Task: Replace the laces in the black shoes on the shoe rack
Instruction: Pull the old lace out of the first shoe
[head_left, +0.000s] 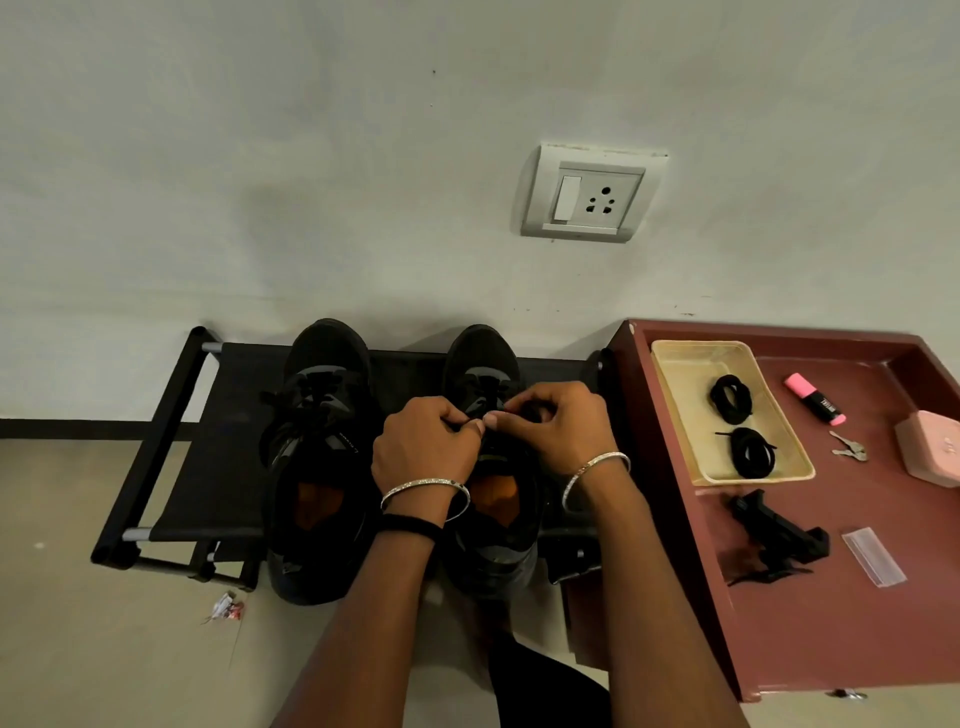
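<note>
Forearms reach in from the bottom edge, and the hands meet over the right shoe (485, 358). The left hand (426, 441) and right hand (556, 431) both have their fingers curled, pinching its lace (488, 388) just below the upper eyelets. The left shoe (322, 415) stands just beside it on the rack (171, 431), apparently fully laced and untouched. Two coiled laces (731, 397) lie in a tray (675, 358) on the tabletop (831, 623), well apart from the shoes.

By my reading it is early days — the first lace is only being worked loose, neither coil is in use, and both shoes are yet to be relaced.
</note>
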